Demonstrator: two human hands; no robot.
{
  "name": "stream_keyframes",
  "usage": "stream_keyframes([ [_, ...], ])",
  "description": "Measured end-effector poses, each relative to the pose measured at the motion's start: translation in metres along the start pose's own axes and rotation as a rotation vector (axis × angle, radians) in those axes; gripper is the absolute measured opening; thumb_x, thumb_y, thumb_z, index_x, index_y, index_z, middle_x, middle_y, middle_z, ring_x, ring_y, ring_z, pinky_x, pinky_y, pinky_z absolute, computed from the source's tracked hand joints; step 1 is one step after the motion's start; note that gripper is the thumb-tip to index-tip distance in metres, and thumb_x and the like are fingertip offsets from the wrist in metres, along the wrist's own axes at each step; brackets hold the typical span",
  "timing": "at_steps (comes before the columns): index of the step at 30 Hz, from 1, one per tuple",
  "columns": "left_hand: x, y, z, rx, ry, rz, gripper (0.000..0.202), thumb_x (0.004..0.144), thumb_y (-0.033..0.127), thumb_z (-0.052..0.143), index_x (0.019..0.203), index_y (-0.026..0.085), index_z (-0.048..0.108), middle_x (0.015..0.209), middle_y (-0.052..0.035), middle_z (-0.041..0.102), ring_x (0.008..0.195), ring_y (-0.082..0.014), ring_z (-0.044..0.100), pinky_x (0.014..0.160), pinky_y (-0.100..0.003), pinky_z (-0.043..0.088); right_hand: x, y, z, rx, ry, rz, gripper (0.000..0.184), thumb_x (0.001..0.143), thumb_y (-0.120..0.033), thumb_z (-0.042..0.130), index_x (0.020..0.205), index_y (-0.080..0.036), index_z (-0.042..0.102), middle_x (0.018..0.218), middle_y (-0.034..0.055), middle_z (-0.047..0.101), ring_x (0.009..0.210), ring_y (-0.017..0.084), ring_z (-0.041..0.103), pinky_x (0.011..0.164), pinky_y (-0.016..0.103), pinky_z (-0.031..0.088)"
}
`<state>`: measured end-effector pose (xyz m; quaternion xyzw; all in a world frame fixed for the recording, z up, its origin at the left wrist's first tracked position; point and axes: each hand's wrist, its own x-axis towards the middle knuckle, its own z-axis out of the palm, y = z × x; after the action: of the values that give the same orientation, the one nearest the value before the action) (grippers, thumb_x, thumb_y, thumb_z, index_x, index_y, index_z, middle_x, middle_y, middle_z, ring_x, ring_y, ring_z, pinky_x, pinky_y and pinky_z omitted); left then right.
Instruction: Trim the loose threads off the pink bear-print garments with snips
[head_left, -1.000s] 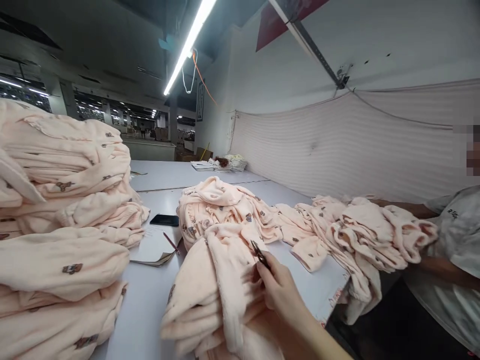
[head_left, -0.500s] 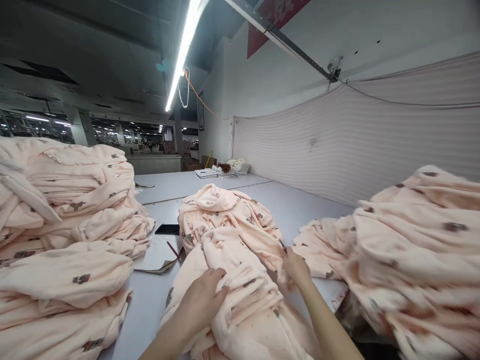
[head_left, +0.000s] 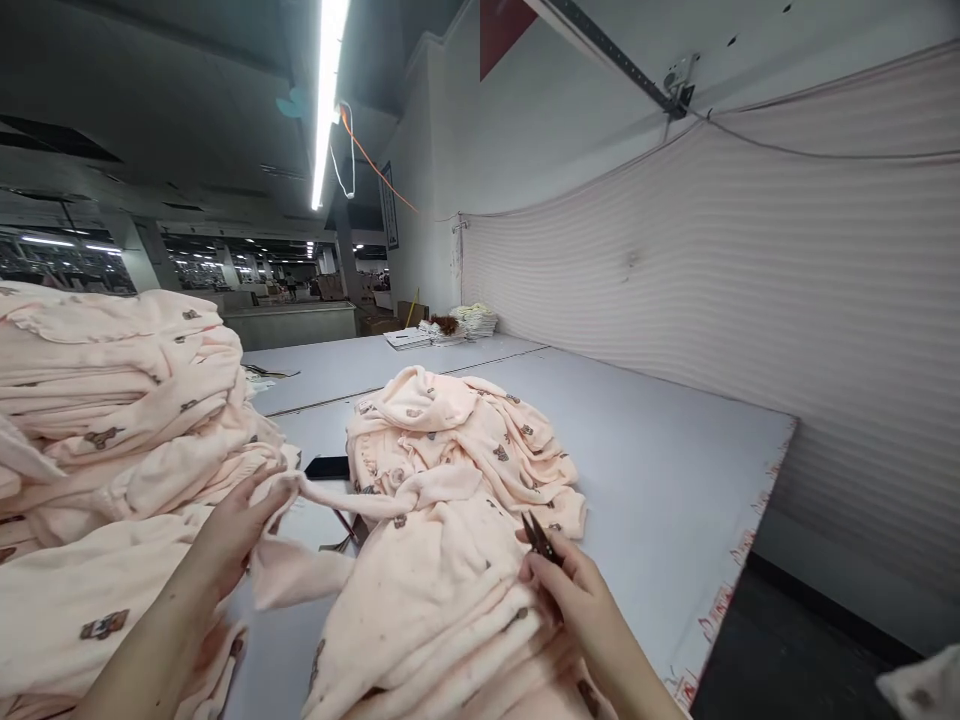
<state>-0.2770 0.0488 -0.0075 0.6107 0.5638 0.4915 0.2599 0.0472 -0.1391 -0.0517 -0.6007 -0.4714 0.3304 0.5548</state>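
Observation:
A heap of peach fleece garments (head_left: pixel 450 480) with small brown bear prints lies on the grey table (head_left: pixel 660 470) in front of me. My left hand (head_left: pixel 236 525) grips a strip of that fleece and holds it stretched out to the left. My right hand (head_left: pixel 574 590) rests on the front of the heap, closed round small dark thread snips (head_left: pixel 541 540) whose tips point up and away.
A tall stack of the same peach garments (head_left: pixel 112 400) fills the left side. A black phone (head_left: pixel 328 467) and a paper pad with a pen (head_left: pixel 341 525) lie between stack and heap. The table's right edge (head_left: pixel 739 560) drops to a dark floor. A striped fabric sheet covers the right wall.
The big bundle of garments at the right has gone from view, leaving bare table. My left hand moved left, pulling a fleece strip out. My right hand shows the snips again.

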Motion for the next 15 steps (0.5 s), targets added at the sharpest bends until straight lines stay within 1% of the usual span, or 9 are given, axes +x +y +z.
stream_keyframes([
  [2,0.002,0.001,0.004,0.109,-0.09,0.039,0.034,0.08,0.036,0.059,0.109,0.019,0.063,0.108,0.001,0.065,0.102,-0.0256,0.058,0.086,-0.036,0.044,-0.003,-0.002,0.001,-0.097,-0.038,-0.042,0.029,0.081,-0.033,0.055,0.107,-0.019,0.061,0.094,0.0035,0.066,0.086,0.02,0.06,0.076,0.028,0.045],
  [3,-0.001,0.004,0.009,0.205,-0.111,0.078,0.033,0.08,0.034,0.059,0.108,0.018,0.063,0.113,-0.0013,0.063,0.11,-0.0303,0.054,0.093,-0.041,0.04,-0.003,-0.002,0.003,-0.192,-0.048,-0.054,0.025,0.08,-0.031,0.057,0.102,-0.021,0.062,0.095,0.0032,0.066,0.091,0.022,0.058,0.08,0.029,0.043],
  [5,-0.017,0.014,0.023,0.455,-0.049,0.241,0.031,0.08,0.032,0.057,0.106,0.016,0.064,0.119,-0.0088,0.059,0.119,-0.0384,0.044,0.101,-0.053,0.029,-0.004,0.0,0.008,-0.377,-0.046,-0.031,0.013,0.078,-0.027,0.056,0.09,-0.022,0.061,0.087,0.0011,0.064,0.084,0.021,0.058,0.075,0.029,0.042],
  [7,-0.046,0.028,0.045,0.57,0.041,0.469,0.027,0.083,0.03,0.053,0.104,0.016,0.063,0.125,-0.0139,0.053,0.124,-0.0392,0.037,0.104,-0.058,0.02,-0.005,0.003,0.014,-0.46,-0.032,-0.016,0.004,0.079,-0.024,0.052,0.081,-0.022,0.056,0.078,-0.0011,0.06,0.075,0.019,0.055,0.068,0.028,0.04],
  [8,-0.064,0.036,0.058,0.505,-0.022,0.556,0.024,0.084,0.03,0.051,0.099,0.017,0.064,0.117,-0.0143,0.056,0.119,-0.0357,0.043,0.103,-0.053,0.026,-0.005,0.005,0.018,-0.456,-0.028,-0.031,0.004,0.081,-0.023,0.05,0.081,-0.023,0.054,0.078,-0.0016,0.058,0.075,0.018,0.054,0.068,0.027,0.04],
  [9,-0.082,0.044,0.071,0.405,-0.213,0.602,0.021,0.085,0.031,0.05,0.096,0.018,0.063,0.106,-0.0118,0.06,0.108,-0.0299,0.051,0.096,-0.045,0.037,-0.006,0.006,0.021,-0.432,-0.027,-0.058,0.005,0.082,-0.024,0.048,0.084,-0.023,0.052,0.079,-0.0018,0.057,0.075,0.017,0.053,0.069,0.026,0.04],
  [11,-0.114,0.058,0.095,0.264,-0.607,0.508,0.014,0.084,0.032,0.05,0.091,0.022,0.058,0.095,-0.0056,0.061,0.09,-0.0227,0.057,0.081,-0.035,0.045,-0.006,0.007,0.026,-0.359,-0.034,-0.12,0.008,0.084,-0.025,0.045,0.087,-0.023,0.051,0.08,-0.0018,0.057,0.075,0.017,0.053,0.069,0.025,0.041],
  [13,-0.132,0.066,0.11,0.198,-0.704,0.409,0.008,0.08,0.027,0.053,0.087,0.022,0.053,0.094,-0.0036,0.058,0.088,-0.0219,0.055,0.077,-0.033,0.044,-0.004,0.006,0.029,-0.29,-0.037,-0.17,0.009,0.083,-0.023,0.042,0.086,-0.022,0.051,0.077,-0.0017,0.058,0.072,0.016,0.054,0.065,0.024,0.041],
  [15,-0.137,0.066,0.117,0.137,-0.686,0.348,0.002,0.081,0.022,0.05,0.081,0.022,0.047,0.088,-0.0018,0.055,0.084,-0.0207,0.053,0.074,-0.032,0.042,0.001,0.007,0.032,-0.271,-0.031,-0.202,0.013,0.078,-0.018,0.04,0.085,-0.023,0.05,0.075,-0.0022,0.059,0.067,0.015,0.055,0.061,0.023,0.04],
])
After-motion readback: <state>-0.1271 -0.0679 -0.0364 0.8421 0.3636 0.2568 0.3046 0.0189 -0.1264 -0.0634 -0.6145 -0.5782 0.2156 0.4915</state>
